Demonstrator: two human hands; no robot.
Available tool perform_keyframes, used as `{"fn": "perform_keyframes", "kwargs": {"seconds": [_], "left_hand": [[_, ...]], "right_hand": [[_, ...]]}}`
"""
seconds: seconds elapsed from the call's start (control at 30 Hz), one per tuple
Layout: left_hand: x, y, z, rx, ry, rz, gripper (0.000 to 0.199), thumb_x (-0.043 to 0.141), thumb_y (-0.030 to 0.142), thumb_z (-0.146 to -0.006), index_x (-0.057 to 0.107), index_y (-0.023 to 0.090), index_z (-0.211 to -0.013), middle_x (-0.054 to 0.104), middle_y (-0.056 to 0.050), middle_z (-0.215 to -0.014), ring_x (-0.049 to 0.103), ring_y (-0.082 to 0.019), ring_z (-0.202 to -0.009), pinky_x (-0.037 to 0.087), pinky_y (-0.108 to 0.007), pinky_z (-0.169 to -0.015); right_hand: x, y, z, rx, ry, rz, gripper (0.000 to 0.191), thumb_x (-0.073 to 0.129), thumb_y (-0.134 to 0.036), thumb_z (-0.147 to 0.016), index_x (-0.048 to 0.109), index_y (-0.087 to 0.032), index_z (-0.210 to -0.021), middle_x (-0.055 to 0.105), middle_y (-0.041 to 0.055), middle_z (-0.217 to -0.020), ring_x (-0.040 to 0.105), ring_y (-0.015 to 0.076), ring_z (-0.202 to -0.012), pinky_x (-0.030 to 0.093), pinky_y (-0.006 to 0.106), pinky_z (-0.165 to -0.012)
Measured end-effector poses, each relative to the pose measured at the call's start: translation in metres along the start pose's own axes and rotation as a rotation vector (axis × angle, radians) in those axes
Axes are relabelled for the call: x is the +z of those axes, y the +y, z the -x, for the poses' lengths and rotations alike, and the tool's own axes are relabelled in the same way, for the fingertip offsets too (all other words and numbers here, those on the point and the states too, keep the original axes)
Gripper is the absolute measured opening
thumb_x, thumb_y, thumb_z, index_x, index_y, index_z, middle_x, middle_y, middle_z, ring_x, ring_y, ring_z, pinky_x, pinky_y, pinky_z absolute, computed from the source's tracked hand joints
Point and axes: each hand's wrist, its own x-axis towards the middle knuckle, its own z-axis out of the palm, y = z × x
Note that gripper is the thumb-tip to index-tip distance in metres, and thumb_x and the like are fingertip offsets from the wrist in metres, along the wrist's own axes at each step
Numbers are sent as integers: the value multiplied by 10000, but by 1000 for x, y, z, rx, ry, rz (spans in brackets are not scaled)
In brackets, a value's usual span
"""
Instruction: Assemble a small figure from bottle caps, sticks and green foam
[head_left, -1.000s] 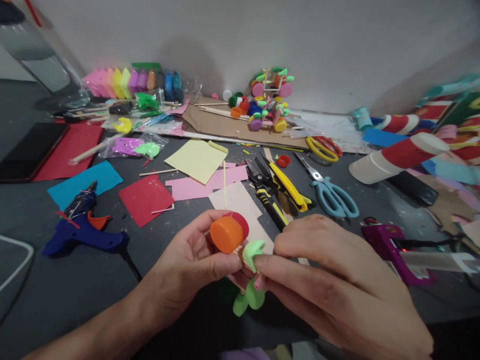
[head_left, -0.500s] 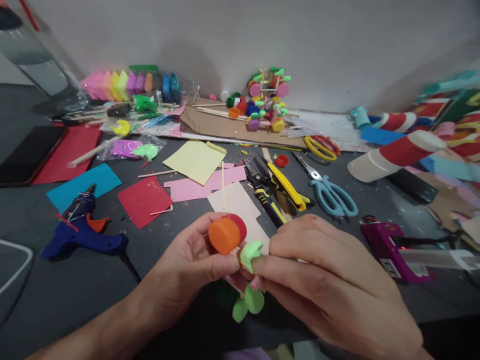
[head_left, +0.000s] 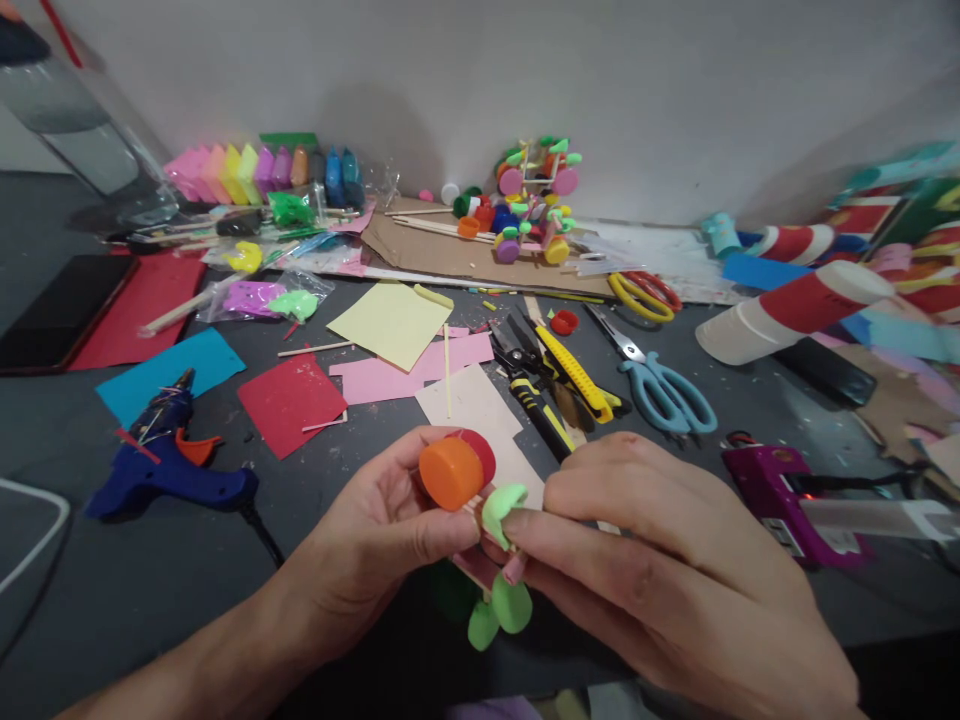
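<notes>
Between both hands is a small craft model made of sticks, with an orange bottle cap [head_left: 451,473], a red cap behind it and green clay pieces. My left hand [head_left: 382,520] is closed around the model's stick frame, its thumb just below the orange cap. My right hand [head_left: 645,550] pinches a curved light green clay piece [head_left: 501,512] on the model's right side. A pink rolled bit [head_left: 514,569] sits under those fingertips. Two green clay ovals [head_left: 512,604] hang at the model's lower end. Fingers hide much of the frame.
A blue glue gun [head_left: 172,450] lies at left. Beyond my hands are coloured papers [head_left: 394,325], pliers [head_left: 536,390], a yellow cutter [head_left: 574,370] and blue-handled scissors [head_left: 660,385]. A purple device [head_left: 772,500] lies at right. Similar finished-looking models [head_left: 536,200] stand against the wall.
Almost nothing differs. The model and both hands have shifted very slightly right and down in view, with the same grip on the model and the green clay piece.
</notes>
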Motion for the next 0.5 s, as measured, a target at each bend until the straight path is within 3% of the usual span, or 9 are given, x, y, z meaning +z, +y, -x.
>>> {"fn": "perform_keyframes", "kwargs": {"seconds": [0.37,0.5], "left_hand": [[-1,-3,-1,-12,-31,-10,304,803,156,-762,634,169,-1015,659,25,-795,617,-69,-670,509,-158,-648],[-1,0,0,-41,-62,-16,271,784,207,-782,640,157,-1007,678,-16,-814,628,-105,-706,518,-192,-679]], "right_hand": [[-3,-1,-2,-69,-1,21,66,662,-182,-918,693,-155,-970,727,0,-839,658,98,-769,562,246,-762],[-7,-5,1,35,56,1,154,685,-180,-899,658,-192,-1051,731,-5,-888,683,112,-779,584,280,-750]]}}
